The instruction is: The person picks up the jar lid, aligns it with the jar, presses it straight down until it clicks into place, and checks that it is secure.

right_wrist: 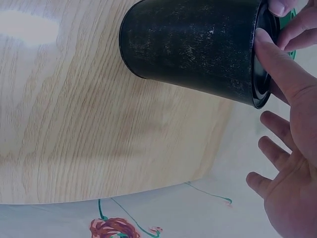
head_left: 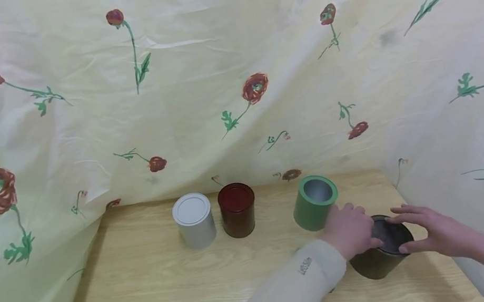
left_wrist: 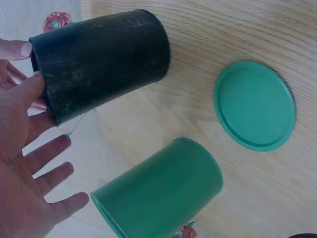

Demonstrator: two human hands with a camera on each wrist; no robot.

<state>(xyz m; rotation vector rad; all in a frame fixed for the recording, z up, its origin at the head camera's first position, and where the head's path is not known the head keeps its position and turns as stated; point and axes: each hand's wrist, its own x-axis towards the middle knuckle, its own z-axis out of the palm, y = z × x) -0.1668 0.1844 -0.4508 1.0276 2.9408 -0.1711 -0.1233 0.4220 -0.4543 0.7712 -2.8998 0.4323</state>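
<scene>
A black can (head_left: 371, 265) with a dark recessed top stands at the right of the wooden table. My left hand (head_left: 349, 232) grips its rim from the left, the thumb at the near edge. My right hand (head_left: 438, 230) holds the opposite side of the rim between thumb and forefinger. In both wrist views the remaining fingers spread away from the black can. Just beyond my left hand is a green can (head_left: 305, 215), its top uncovered and grey inside. A round green lid (left_wrist: 255, 106) lies flat on the wood, mostly hidden by my left forearm in the head view.
A white can (head_left: 197, 230) and a dark red can (head_left: 239, 221), both lidded, stand side by side at the back of the table (head_left: 160, 293). Flower-printed cloth (head_left: 195, 100) hangs behind and along the sides of the table.
</scene>
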